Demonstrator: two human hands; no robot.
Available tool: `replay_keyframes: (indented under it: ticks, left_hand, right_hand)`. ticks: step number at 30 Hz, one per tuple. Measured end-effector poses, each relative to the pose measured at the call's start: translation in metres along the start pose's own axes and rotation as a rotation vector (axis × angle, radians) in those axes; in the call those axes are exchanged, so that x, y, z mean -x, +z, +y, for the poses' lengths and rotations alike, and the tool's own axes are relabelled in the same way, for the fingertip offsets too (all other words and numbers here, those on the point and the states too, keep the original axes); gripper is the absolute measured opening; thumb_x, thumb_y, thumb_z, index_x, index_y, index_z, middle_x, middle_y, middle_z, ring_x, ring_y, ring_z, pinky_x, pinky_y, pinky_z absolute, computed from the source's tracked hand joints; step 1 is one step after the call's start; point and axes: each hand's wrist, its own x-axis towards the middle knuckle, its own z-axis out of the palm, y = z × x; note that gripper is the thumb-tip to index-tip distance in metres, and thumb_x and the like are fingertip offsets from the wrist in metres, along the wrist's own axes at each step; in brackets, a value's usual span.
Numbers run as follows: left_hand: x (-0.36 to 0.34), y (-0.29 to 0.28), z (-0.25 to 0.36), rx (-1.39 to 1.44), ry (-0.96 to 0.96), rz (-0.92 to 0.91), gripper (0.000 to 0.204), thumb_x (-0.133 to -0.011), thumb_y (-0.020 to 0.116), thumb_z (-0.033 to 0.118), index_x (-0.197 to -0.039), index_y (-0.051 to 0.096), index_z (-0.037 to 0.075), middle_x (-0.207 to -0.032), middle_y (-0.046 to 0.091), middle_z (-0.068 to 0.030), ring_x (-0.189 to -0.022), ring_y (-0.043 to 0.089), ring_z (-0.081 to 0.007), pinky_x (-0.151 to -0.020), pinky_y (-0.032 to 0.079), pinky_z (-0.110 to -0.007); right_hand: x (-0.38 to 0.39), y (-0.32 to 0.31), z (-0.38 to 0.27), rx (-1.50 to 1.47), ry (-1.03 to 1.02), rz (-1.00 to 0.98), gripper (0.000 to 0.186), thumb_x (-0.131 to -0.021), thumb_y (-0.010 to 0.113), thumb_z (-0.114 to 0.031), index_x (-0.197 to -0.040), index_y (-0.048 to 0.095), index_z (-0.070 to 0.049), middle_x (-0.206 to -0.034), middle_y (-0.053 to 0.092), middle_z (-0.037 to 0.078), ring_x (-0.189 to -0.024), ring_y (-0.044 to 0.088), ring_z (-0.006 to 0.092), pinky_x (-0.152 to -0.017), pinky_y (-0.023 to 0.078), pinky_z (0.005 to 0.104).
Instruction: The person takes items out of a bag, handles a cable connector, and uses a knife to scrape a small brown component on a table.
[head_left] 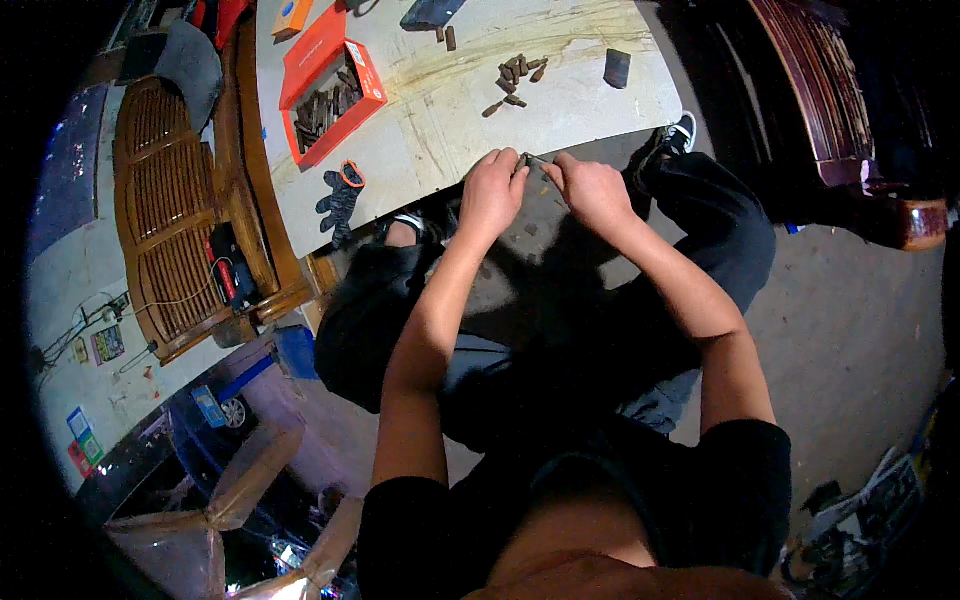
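My left hand [494, 192] is closed just off the near edge of the white table. A small dark piece [523, 160] shows at its thumb and fingertips. My right hand [594, 196] is pinched round a thin grey tool [540, 161] whose tip meets that piece; its kind is too small to make out. On the tabletop beyond my hands lies a loose cluster of small brown cylindrical pieces [517, 68]. To the left, an open orange-red cardboard box [368, 80] holds many similar dark pieces [330, 108].
A grey knit glove [340, 203] with an orange cuff lies at the table's [430, 115] left corner. A dark flat rectangle [617, 69] rests near its right side. Wooden slatted benches [170, 205] stand at left, with another slatted wooden seat [820, 80] at far right.
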Motion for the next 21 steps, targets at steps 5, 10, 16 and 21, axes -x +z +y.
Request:
replay_keyframes:
  ticks: [5,10,16,21]
  left_hand:
    - [0.0,0.002,-0.002,-0.015,0.002,0.0,0.018,-0.088,0.061,0.014,-0.087,0.051,0.0,-0.081,0.055,-0.0191,-0.08,0.055,-0.0405,-0.068,0.044,-0.047]
    - [-0.001,0.003,-0.003,-0.013,0.0,-0.003,0.019,-0.088,0.061,0.014,-0.087,0.051,0.0,-0.08,0.055,-0.019,-0.079,0.055,-0.0403,-0.067,0.044,-0.047]
    - [-0.001,0.001,-0.003,-0.005,0.009,-0.002,0.019,-0.088,0.062,0.014,-0.086,0.05,0.0,-0.08,0.055,-0.019,-0.078,0.055,-0.0401,-0.066,0.044,-0.047]
    - [-0.001,0.0,-0.001,-0.001,0.013,0.015,0.019,-0.088,0.061,0.015,-0.086,0.049,0.0,-0.08,0.054,-0.019,-0.079,0.055,-0.0404,-0.067,0.044,-0.047]
  right_hand:
    - [0.0,0.0,-0.001,-0.011,0.004,-0.035,0.04,-0.096,0.05,-0.044,-0.088,0.062,-0.006,-0.067,0.065,0.019,-0.064,0.064,0.0397,-0.057,0.051,0.0495]
    - [0.0,0.002,-0.001,-0.016,-0.001,-0.032,0.042,-0.096,0.049,-0.044,-0.087,0.062,-0.005,-0.068,0.064,0.02,-0.065,0.064,0.04,-0.057,0.051,0.05]
    - [0.002,0.006,-0.002,-0.026,-0.001,-0.044,0.043,-0.097,0.049,-0.045,-0.087,0.062,-0.005,-0.067,0.064,0.02,-0.065,0.064,0.0401,-0.058,0.052,0.0498]
    - [0.0,0.01,-0.003,-0.008,0.015,-0.048,0.044,-0.097,0.048,-0.045,-0.087,0.062,-0.005,-0.068,0.065,0.021,-0.066,0.065,0.0404,-0.058,0.052,0.0498]
